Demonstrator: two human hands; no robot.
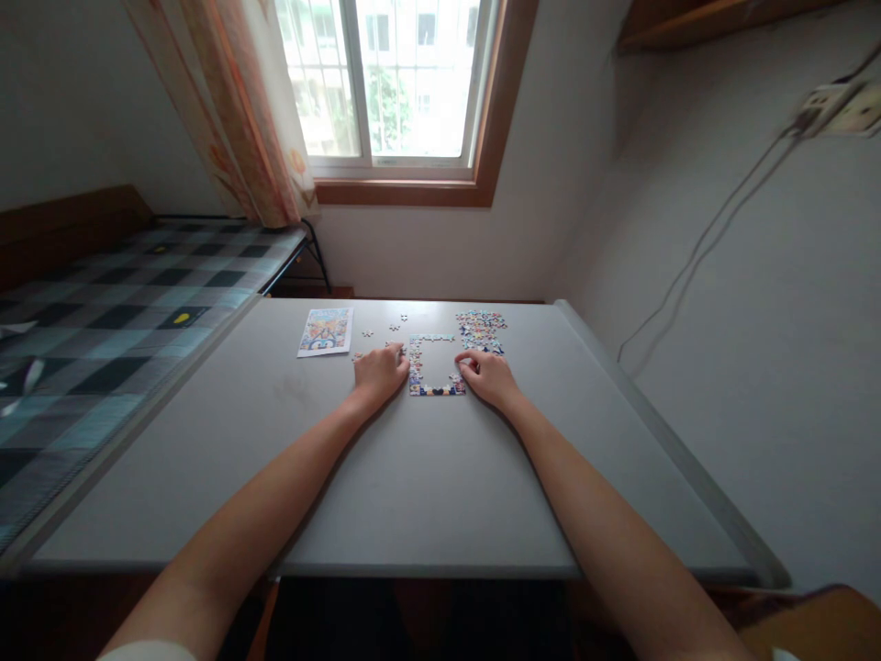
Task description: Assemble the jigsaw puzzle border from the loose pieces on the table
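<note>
A partly joined jigsaw puzzle border lies on the table, with bare tabletop inside it. My left hand rests against its left side. The fingers there are curled in, and whatever they may hold is hidden. At the border's right side, my right hand has its thumb and index finger pinched together at the edge, on what looks like a puzzle piece mostly covered by the fingertips. Just beyond this hand is a pile of loose puzzle pieces. A few single pieces lie beyond my left hand.
A printed picture sheet lies on the grey-white table, left of the puzzle. A bed with a checked cover stands along the left. Ahead are a curtain and a window; a cable hangs on the right wall.
</note>
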